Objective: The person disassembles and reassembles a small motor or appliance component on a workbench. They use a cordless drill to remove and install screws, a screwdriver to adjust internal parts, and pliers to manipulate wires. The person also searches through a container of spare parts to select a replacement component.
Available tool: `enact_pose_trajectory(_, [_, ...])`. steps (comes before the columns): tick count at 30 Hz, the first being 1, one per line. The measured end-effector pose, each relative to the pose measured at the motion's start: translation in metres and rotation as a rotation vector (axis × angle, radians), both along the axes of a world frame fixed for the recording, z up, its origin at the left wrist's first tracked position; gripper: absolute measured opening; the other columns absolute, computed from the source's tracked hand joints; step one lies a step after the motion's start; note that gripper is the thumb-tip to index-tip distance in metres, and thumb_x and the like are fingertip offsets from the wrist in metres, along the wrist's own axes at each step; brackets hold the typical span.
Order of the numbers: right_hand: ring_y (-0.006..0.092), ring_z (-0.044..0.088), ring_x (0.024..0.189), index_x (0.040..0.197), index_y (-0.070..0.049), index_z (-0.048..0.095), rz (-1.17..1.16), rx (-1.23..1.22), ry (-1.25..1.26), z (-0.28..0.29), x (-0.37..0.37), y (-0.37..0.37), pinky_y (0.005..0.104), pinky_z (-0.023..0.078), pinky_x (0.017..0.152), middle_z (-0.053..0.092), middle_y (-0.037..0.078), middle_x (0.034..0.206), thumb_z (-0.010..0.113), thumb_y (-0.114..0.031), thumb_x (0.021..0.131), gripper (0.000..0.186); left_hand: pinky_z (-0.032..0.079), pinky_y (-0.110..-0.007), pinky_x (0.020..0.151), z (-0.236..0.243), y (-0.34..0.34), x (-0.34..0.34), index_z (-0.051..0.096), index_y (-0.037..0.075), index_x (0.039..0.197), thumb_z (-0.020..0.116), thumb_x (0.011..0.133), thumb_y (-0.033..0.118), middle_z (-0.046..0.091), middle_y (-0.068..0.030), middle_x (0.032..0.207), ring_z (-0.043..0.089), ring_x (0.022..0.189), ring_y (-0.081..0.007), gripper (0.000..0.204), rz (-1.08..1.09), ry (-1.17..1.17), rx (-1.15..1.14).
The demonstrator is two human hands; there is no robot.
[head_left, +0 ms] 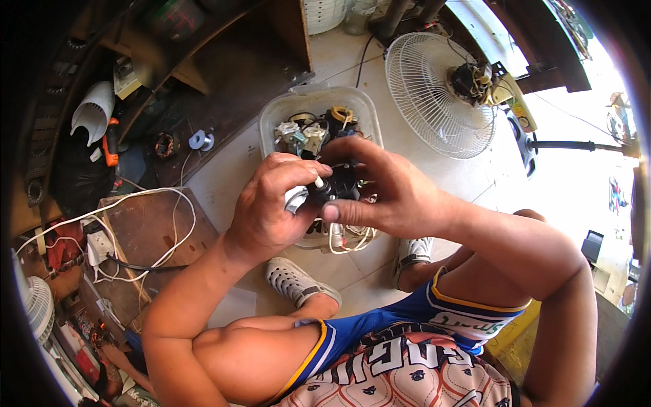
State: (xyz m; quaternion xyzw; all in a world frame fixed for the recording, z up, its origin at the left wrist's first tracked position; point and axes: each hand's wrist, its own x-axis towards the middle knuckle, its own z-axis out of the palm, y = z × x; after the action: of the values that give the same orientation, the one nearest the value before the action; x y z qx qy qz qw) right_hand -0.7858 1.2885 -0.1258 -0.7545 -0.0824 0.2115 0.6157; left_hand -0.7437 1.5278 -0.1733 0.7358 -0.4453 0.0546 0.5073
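Both my hands hold a dark, roundish black part (343,183) with a short white peg (319,182) sticking up from it, over a clear plastic bin (266,115). My left hand (268,203) grips it from the left, its fingertips close to the peg. From the right, my right hand (397,186) curls its fingers over the far side, the thumb pressed along the near side. A pale piece (296,198) shows beside my left fingers; I cannot tell if it is held. Inside the bin lie several small motor-like parts (312,136) and white wires (352,248).
A white fan grille with a bare motor (468,83) stands at the far right. On the left are a wooden board (146,220), a looped white cord (193,210), a power outlet block (100,245), a solder spool (201,140) and an orange-handled tool (110,144). My feet flank the bin's near side.
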Motion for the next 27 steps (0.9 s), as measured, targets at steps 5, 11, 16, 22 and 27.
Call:
enact_pose_trajectory(5, [0.0308,0.072,0.105,0.126,-0.004,0.060,-0.037,-0.097,-0.129,-0.005,0.001,-0.006,0.0412,0.058,0.090,0.072,0.015,0.111,0.092,-0.024,0.081,0.058,0.058,-0.041,0.097,0.033,0.000,0.005,0.055,0.005,0.135,0.069,0.080,-0.014,0.073,-0.0158,0.118,0.073,0.109,-0.0311,0.059,-0.066,0.376,0.016])
enact_pose_trajectory(11, [0.0286,0.073,0.105,0.118,-0.004,0.064,-0.077,-0.092,-0.204,-0.009,0.005,-0.003,0.0397,0.058,0.093,0.073,0.012,0.111,0.094,-0.011,0.073,0.055,0.058,-0.037,0.085,0.048,-0.001,0.014,0.074,0.002,0.116,0.076,0.087,-0.006,0.074,-0.0138,0.104,0.072,0.096,-0.0277,0.030,-0.064,0.077,0.202])
enact_pose_trajectory(16, [0.0274,0.073,0.104,0.118,-0.004,0.064,-0.093,-0.091,-0.170,-0.004,0.006,-0.004,0.0386,0.058,0.094,0.072,0.012,0.110,0.094,-0.011,0.073,0.055,0.057,-0.040,0.079,0.052,-0.003,0.011,0.075,0.003,0.105,0.082,0.085,0.000,0.073,-0.0121,0.100,0.069,0.088,-0.0299,0.022,0.080,0.004,0.218])
enact_pose_trajectory(22, [0.0168,0.069,0.109,0.127,-0.005,0.062,-0.074,-0.146,-0.133,-0.004,0.003,-0.002,0.0347,0.056,0.099,0.070,0.007,0.117,0.098,-0.014,0.075,0.064,0.055,-0.041,0.075,0.052,-0.001,0.012,0.074,0.003,0.102,0.082,0.084,0.002,0.071,-0.0110,0.095,0.067,0.084,-0.0299,0.019,0.045,-0.057,0.216])
enact_pose_trajectory(27, [0.0231,0.073,0.100,0.122,-0.002,0.063,-0.114,-0.107,-0.169,-0.007,0.001,-0.002,0.0367,0.058,0.091,0.074,0.011,0.109,0.094,-0.014,0.076,0.057,0.054,-0.042,0.074,0.049,0.001,0.013,0.074,0.005,0.103,0.080,0.086,0.006,0.070,-0.0107,0.092,0.067,0.082,-0.0307,0.018,0.056,-0.059,0.245])
